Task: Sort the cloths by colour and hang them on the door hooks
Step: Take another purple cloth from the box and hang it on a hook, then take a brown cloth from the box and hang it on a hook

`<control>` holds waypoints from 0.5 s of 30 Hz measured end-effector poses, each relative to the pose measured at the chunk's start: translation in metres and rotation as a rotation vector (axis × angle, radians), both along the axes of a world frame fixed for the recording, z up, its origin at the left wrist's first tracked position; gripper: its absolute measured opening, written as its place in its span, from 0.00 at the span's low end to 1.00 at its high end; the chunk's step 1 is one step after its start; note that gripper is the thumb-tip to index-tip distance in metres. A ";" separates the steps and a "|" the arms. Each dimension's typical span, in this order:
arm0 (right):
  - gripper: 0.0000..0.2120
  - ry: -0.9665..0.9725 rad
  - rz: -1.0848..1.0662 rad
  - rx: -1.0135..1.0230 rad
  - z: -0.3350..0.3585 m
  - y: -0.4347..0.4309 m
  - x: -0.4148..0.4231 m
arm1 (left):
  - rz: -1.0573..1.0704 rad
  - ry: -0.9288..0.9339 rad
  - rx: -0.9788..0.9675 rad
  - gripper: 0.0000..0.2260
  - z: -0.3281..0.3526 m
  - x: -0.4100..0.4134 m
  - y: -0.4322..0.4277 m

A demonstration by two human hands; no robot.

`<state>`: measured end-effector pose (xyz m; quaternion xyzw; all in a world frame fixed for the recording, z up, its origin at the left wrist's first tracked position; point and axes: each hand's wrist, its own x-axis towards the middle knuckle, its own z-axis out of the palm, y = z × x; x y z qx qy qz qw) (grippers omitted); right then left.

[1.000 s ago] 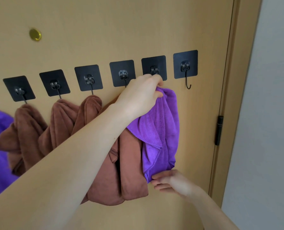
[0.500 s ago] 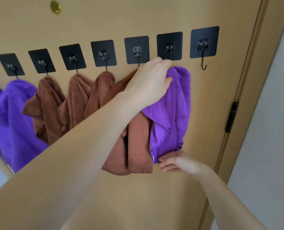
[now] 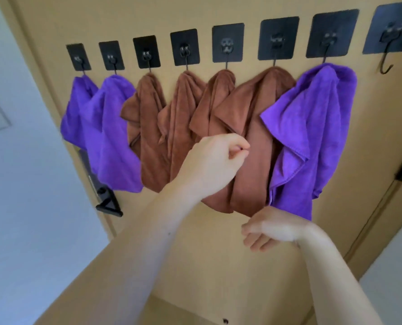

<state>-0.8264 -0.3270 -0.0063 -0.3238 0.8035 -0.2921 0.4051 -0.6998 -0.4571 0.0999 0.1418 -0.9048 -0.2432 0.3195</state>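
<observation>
Seven cloths hang on the door hooks: two purple cloths at 9 o'clock, four brown cloths in the middle, and one purple cloth at 3 o'clock. The last hook, at 1 o'clock, is bare. The left hand has its grip curled on nothing, and the right hand hangs loose and empty. The hanging seems nearly done.

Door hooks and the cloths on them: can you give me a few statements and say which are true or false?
1. Four brown cloths hang side by side. True.
2. Every hook in view carries a cloth. False: the rightmost hook is bare.
3. Three purple cloths hang on the door. True.
4. The purple cloths all hang together. False: two hang left of the brown ones, one right.
5. One hand grips a brown cloth. False: the left hand and right hand hold nothing.
</observation>
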 end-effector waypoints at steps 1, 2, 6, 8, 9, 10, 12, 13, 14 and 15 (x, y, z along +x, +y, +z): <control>0.10 0.016 0.008 0.006 -0.002 -0.005 0.011 | 0.035 -0.021 0.047 0.06 -0.011 0.018 -0.006; 0.10 0.037 0.020 0.002 -0.004 -0.010 0.023 | 0.075 -0.042 0.087 0.05 -0.022 0.036 -0.013; 0.08 0.075 0.061 -0.048 -0.009 -0.039 0.080 | 0.181 -0.094 0.197 0.05 -0.060 0.121 -0.032; 0.07 0.081 0.092 -0.069 -0.010 -0.055 0.114 | 0.223 -0.135 0.266 0.07 -0.075 0.165 -0.039; 0.07 0.083 0.114 -0.081 -0.010 -0.063 0.132 | 0.255 -0.151 0.300 0.07 -0.082 0.188 -0.042; 0.06 0.085 0.138 -0.092 -0.010 -0.070 0.150 | 0.282 -0.161 0.336 0.07 -0.088 0.209 -0.045; 0.06 0.091 0.192 -0.108 -0.010 -0.085 0.188 | 0.326 -0.151 0.399 0.07 -0.099 0.251 -0.048; 0.06 0.090 0.221 -0.109 -0.011 -0.092 0.207 | 0.349 -0.140 0.421 0.07 -0.103 0.272 -0.049; 0.06 0.087 0.252 -0.105 -0.011 -0.098 0.225 | 0.373 -0.133 0.439 0.07 -0.106 0.291 -0.051; 0.06 0.083 0.285 -0.097 -0.012 -0.105 0.244 | 0.399 -0.126 0.457 0.07 -0.109 0.311 -0.052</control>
